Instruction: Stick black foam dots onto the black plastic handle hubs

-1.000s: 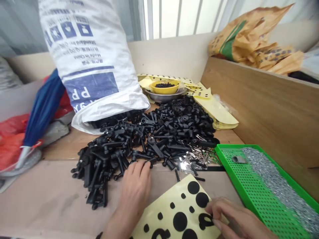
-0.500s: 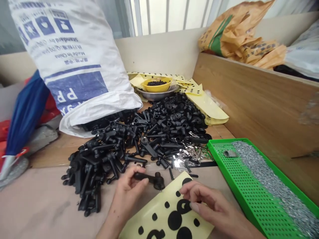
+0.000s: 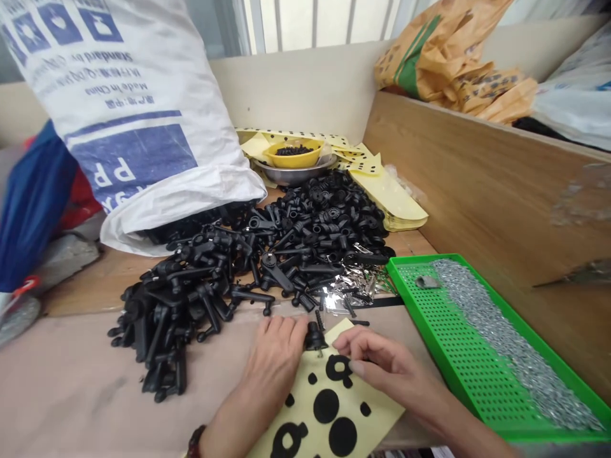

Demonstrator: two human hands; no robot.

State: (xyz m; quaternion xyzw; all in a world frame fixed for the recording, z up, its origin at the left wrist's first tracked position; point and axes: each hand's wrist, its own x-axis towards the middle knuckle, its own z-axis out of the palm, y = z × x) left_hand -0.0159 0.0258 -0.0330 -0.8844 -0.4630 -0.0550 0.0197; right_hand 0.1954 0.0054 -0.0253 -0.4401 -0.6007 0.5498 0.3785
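Observation:
My left hand [image 3: 275, 356] lies palm down, its fingers closed over a black plastic crank handle. The handle's round knobby end [image 3: 315, 336] pokes out beside my fingertips, with a small metal tip under it. Below is a pale yellow sticker sheet [image 3: 310, 387] bearing black discs, small dots and ring shapes. My right hand [image 3: 382, 362] is over the sheet's upper right part, fingers curled and thumb pressed in. A black ring-shaped sticker [image 3: 331, 369] with a tab is at its fingertips; whether it is fully off the sheet I cannot tell.
A big heap of black plastic parts [image 3: 200, 273] spreads from a white woven sack [image 3: 157, 76]. Small shiny metal pieces [image 3: 353, 283] lie at its front. On the right is a green perforated tray [image 3: 443, 343] of tiny metal parts. A yellow bowl [image 3: 293, 159] and yellow sheets [image 3: 391, 197] stand behind.
My left hand has turned from holding the handle sideways to palm down over it. The handle's round end now sits against the sheet's top edge. The ring-shaped sticker has shifted at my right fingertips.

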